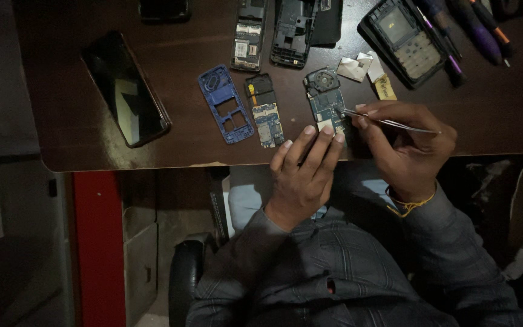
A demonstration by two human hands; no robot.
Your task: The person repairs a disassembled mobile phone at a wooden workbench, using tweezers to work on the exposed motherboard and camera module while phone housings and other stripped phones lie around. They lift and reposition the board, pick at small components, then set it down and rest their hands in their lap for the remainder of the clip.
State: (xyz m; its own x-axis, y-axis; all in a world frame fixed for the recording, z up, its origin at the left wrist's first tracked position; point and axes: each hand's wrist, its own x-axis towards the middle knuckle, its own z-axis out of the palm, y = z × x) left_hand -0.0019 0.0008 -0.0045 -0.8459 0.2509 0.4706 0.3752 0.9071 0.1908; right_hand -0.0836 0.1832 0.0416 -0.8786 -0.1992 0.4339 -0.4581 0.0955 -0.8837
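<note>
A blue circuit board (327, 100) lies near the table's (491, 121) front edge. The right hand (410, 145) pinches tweezers (388, 123), tips on the board. The left hand's (304, 172) fingertips (325, 130) press beside it, holding nothing. A blue frame (226, 104) lies to the left.

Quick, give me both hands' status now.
Left hand: open, fingertips pressing on the circuit board, gripping nothing.
Right hand: closed on metal tweezers, tips at that board.
</note>
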